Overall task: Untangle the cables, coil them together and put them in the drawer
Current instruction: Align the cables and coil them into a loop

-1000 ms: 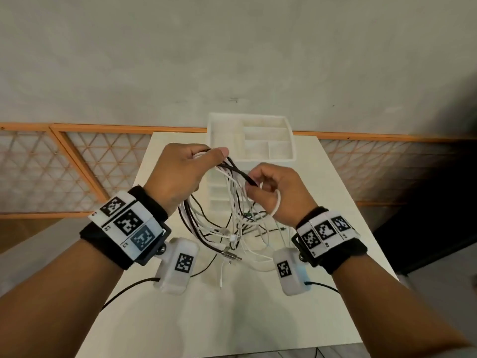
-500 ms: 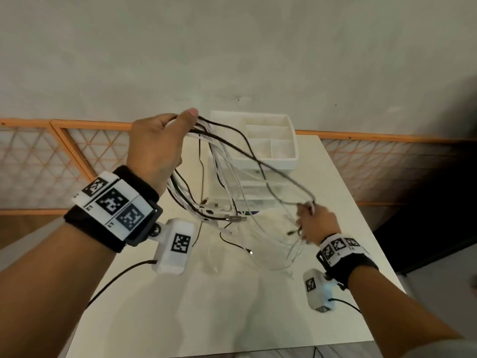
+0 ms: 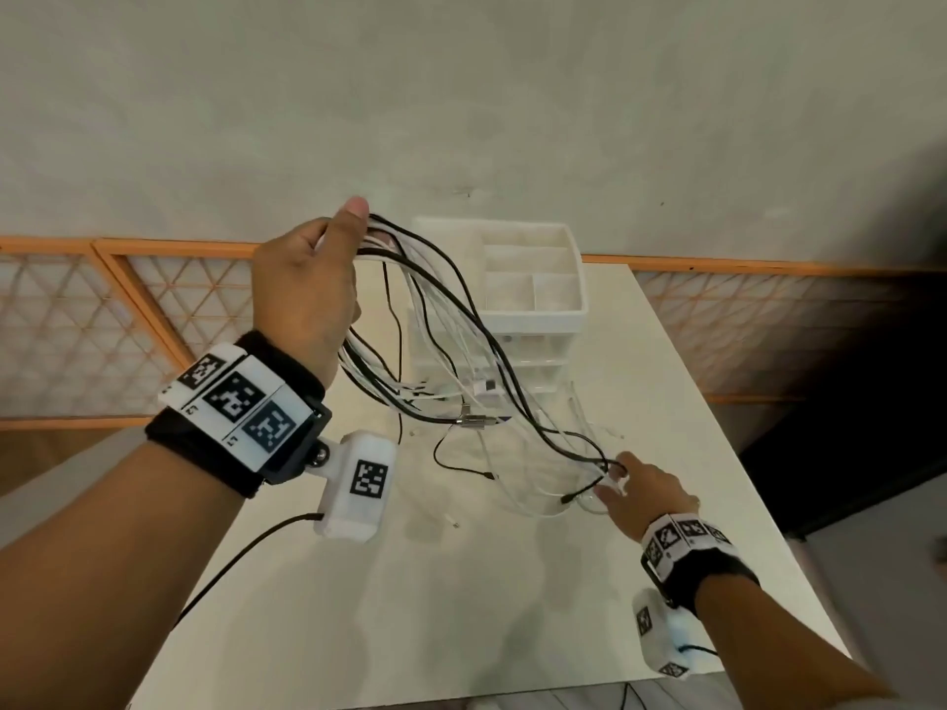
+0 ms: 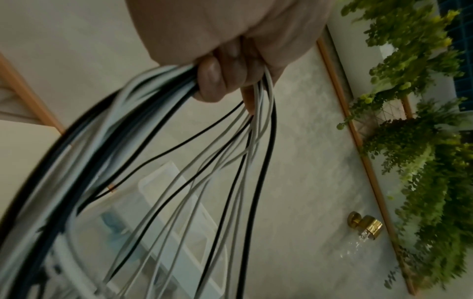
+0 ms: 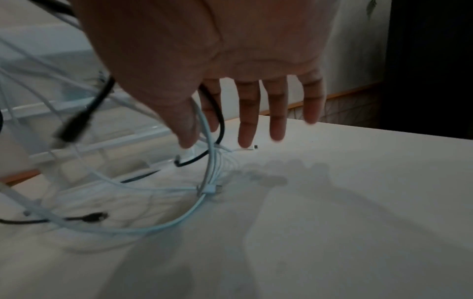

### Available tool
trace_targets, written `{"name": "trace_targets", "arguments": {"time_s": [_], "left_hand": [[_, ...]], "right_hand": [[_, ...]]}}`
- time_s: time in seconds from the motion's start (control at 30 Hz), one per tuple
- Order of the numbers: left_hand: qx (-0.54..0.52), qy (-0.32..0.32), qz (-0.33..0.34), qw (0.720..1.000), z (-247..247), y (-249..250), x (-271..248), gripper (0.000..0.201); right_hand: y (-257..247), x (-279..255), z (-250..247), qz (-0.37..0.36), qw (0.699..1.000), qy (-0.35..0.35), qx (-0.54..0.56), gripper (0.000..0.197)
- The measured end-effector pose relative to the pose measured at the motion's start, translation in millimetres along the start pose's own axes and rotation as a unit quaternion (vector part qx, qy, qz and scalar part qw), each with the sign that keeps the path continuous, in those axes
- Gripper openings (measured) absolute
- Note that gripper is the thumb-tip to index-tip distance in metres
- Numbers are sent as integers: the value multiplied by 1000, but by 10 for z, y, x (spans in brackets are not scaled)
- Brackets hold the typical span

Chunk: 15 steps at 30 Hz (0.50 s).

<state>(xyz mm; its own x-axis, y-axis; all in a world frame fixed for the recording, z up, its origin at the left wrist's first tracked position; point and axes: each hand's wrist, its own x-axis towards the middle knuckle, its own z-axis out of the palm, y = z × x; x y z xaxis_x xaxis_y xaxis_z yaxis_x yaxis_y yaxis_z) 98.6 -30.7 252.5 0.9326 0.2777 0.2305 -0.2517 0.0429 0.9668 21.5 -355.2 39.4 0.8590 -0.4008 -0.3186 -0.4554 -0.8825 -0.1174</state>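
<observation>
The left hand [image 3: 307,289] is raised above the table [image 3: 358,607], fingers curled round the upper end of the cables [image 3: 451,320] — a mixed bundle of black and white leads. The bundle hangs from this grip and slopes down toward the table's right edge, where its lower loops lie on the surface. The right hand [image 3: 645,491] is low at that edge, fingers straight and spread, with strands passing between thumb and forefinger. The drawer unit [image 3: 533,320] stands at the table's far edge — behind the cables.
</observation>
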Motion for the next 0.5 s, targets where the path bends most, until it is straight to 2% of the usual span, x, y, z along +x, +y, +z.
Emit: {"name": "trace_targets", "arguments": {"time_s": [0.1, 0.13, 0.2, 0.27, 0.33, 0.4, 0.5], "left_hand": [[2, 0, 13, 1000, -15, -5, 27, 59], [9, -11, 12, 1000, -15, -9, 29, 58], [45, -37, 13, 998, -16, -57, 13, 54], [89, -56, 17, 994, -22, -130, -30, 55], [105, -46, 14, 993, -35, -168, -59, 51], [81, -23, 5, 996, -61, -152, -54, 52], [30, 3, 16, 999, -100, -55, -3, 46]], "right_hand": [[-46, 91, -148, 25, 982, -2, 185, 18], [-62, 103, -239, 21, 972, 28, 232, 13], [-108, 89, -444, -8, 943, 141, 302, 13], [-174, 24, -626, -30, 903, 240, 356, 20], [-210, 10, -643, -55, 886, 279, 368, 33], [-166, 33, -540, -51, 910, 255, 322, 49], [-13, 70, -261, 5, 965, 131, 227, 66]]}}
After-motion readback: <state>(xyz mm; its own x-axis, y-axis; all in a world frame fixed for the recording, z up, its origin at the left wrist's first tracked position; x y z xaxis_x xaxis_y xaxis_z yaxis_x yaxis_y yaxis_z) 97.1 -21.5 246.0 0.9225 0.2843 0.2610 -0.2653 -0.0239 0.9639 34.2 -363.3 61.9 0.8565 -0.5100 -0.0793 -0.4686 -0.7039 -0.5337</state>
